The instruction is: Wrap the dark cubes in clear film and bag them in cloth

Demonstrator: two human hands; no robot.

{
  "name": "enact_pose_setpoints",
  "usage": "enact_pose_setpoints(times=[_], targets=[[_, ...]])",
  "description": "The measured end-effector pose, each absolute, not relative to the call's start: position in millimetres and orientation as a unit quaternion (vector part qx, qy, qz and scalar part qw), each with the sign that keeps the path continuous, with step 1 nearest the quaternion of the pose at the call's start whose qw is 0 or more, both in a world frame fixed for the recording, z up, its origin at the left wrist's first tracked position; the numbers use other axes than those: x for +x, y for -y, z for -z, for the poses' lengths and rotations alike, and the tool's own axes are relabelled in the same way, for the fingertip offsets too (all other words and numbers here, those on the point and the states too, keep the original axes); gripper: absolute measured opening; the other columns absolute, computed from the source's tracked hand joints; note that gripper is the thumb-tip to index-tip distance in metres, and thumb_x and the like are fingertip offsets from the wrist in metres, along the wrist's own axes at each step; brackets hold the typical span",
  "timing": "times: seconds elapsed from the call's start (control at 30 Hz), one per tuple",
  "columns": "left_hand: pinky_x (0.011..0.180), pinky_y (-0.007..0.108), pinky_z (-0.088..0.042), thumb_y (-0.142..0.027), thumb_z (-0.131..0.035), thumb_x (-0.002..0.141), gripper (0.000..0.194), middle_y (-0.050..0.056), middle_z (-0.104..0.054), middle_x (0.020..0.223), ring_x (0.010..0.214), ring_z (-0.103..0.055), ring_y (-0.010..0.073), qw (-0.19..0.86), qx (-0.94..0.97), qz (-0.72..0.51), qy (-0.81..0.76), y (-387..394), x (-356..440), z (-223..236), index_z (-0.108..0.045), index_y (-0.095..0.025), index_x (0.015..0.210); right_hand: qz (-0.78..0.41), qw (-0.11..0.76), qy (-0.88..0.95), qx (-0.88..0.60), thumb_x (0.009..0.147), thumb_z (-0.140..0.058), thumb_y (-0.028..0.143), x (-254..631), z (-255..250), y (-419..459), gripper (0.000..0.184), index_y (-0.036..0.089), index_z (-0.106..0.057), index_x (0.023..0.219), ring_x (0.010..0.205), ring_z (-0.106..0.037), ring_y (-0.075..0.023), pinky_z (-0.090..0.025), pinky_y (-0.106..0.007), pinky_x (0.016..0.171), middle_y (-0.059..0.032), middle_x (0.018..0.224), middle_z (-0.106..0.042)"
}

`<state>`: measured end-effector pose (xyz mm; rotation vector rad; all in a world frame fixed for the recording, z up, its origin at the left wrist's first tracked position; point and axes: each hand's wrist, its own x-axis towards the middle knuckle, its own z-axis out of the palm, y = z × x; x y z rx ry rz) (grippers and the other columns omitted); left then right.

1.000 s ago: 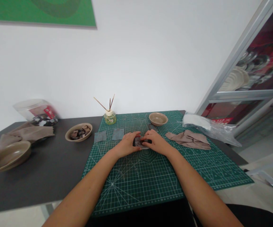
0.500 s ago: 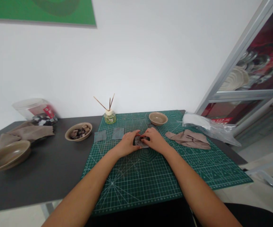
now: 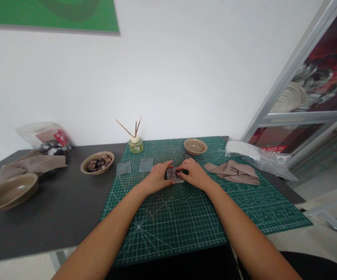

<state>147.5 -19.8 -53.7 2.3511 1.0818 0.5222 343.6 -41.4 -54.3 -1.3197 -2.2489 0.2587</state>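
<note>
A small grey-brown patterned square (image 3: 171, 174) lies on the green cutting mat (image 3: 168, 225) between my hands. My left hand (image 3: 156, 178) frames its left side, with the forefinger at the far edge and the thumb at the near edge. On the right, the thumb and forefinger of my right hand (image 3: 196, 174) come together at the square's surface; whether a small piece is pinched there I cannot make out. Two thin grey squares (image 3: 123, 168) lie left of my hands. Behind my right hand, a darker square (image 3: 186, 155) partly shows.
A bowl of brown cubes (image 3: 98, 171) stands left of the mat. A small bowl (image 3: 195, 151) and a reed diffuser (image 3: 135, 146) stand at the mat's back. A crumpled cloth (image 3: 234, 172) and a plastic bag (image 3: 252, 153) lie right. A larger bowl (image 3: 9, 190) sits far left.
My right fingers have shifted slightly right over the patterned square, so more of its surface shows. My left hand has barely moved.
</note>
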Motion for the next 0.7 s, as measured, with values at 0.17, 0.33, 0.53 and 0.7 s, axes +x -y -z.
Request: enact_pose_setpoints(times=[0.17, 0.33, 0.53, 0.7], targets=[[0.106, 0.046, -0.036, -0.023, -0.075, 0.069, 0.077, 0.012, -0.058, 0.13, 0.123, -0.051, 0.0294, 0.248, 0.861, -0.195, -0.399, 20.0, 147.4, 53.3, -0.039, -0.017, 0.137, -0.095, 0.252, 0.828, -0.492, 0.081, -0.066, 0.017, 340.1, 53.9, 41.5, 0.016, 0.016, -0.072, 0.096, 0.087, -0.05, -0.0203, -0.041, -0.035, 0.081, -0.0069, 0.087, -0.06], [0.106, 0.046, -0.036, -0.024, -0.076, 0.069, 0.077, 0.011, -0.058, 0.129, 0.123, -0.051, 0.0294, 0.252, 0.862, -0.191, -0.397, 20.6, 147.1, 51.9, -0.04, -0.018, 0.136, -0.094, 0.254, 0.825, -0.495, 0.08, -0.067, 0.017, 342.3, 52.5, 42.2, 0.014, 0.015, -0.072, 0.093, 0.087, -0.051, -0.0197, -0.04, -0.036, 0.085, -0.0064, 0.086, -0.061], [0.106, 0.047, -0.035, -0.023, -0.075, 0.069, 0.076, 0.012, -0.058, 0.13, 0.123, -0.05, 0.0296, 0.249, 0.861, -0.192, -0.4, 20.2, 147.2, 52.4, -0.039, -0.018, 0.137, -0.095, 0.256, 0.828, -0.489, 0.082, -0.066, 0.016, 339.7, 54.7, 41.4, 0.014, 0.017, -0.071, 0.095, 0.087, -0.049, -0.0199, -0.04, -0.035, 0.082, -0.0062, 0.087, -0.06], [0.106, 0.046, -0.036, -0.024, -0.075, 0.07, 0.076, 0.012, -0.057, 0.13, 0.123, -0.051, 0.0294, 0.248, 0.864, -0.187, -0.396, 20.1, 146.8, 52.4, -0.039, -0.018, 0.136, -0.102, 0.261, 0.828, -0.485, 0.08, -0.067, 0.016, 341.7, 54.8, 41.7, 0.012, 0.017, -0.071, 0.091, 0.088, -0.051, -0.0199, -0.04, -0.036, 0.084, -0.0058, 0.086, -0.061]])
